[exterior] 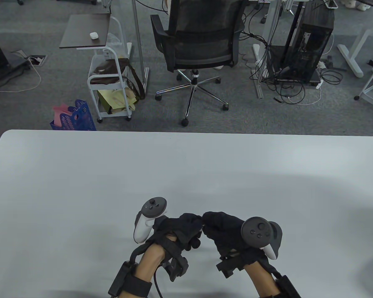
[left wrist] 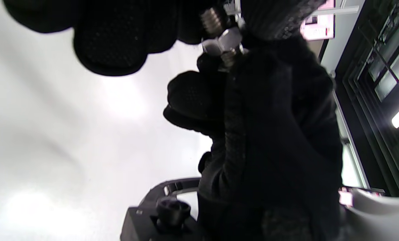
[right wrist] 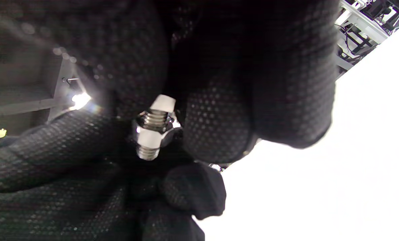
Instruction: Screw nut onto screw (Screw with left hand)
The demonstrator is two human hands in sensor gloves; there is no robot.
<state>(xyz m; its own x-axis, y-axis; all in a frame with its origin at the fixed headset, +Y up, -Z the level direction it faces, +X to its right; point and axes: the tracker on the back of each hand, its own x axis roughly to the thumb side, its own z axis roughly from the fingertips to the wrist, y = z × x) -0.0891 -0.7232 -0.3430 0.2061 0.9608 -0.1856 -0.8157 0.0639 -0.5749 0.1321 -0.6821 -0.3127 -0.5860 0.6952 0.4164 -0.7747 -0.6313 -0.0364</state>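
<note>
Nut (right wrist: 151, 134), silver and hexagonal, already threaded partway along screw (right wrist: 149, 152), thread showing on both sides of it. Held in the air just above the table (exterior: 80, 186), close to its near edge, a little right of the middle. Pinched between two gloved hands meeting fingertip to fingertip: left hand (exterior: 181, 228) and right hand (exterior: 223, 229), touching at the join.

In the left wrist view, screw shaft (left wrist: 210, 20) running up into the left hand's fingers (left wrist: 112, 40), nut (left wrist: 223, 42) just below them, the far end of the shaft disappearing into the right glove. Long axis lying roughly from one hand across to the other, about level with the table.

Both sets of fingers closed together around the hardware; which hand clamps the nut and which the shaft hard to tell through the dark gloves. By the task, turning falls to the left hand, holding to the right.

Judged partly done: several threads past the nut, more shaft still to travel. Next turn depends on keeping the axis straight between the two pinches. Nothing else resting on the table nearby.
</note>
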